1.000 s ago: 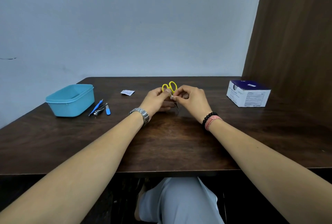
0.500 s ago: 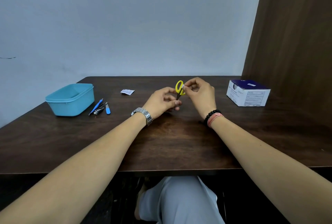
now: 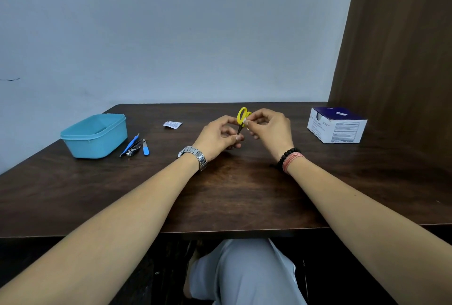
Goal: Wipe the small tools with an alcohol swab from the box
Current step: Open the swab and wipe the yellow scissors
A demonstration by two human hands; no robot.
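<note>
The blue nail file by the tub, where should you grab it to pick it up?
Best guess: pinch the blue nail file by its thicker blue handle, the end nearest the person, coming down from above on its right side. It lies flat on the table, and the nail clippers sit close on its left, so that side is crowded.

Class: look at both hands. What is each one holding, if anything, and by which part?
The left hand grips the scissors by the dark blades, handles up. The right hand pinches a white swab against the yellow handles.
</note>
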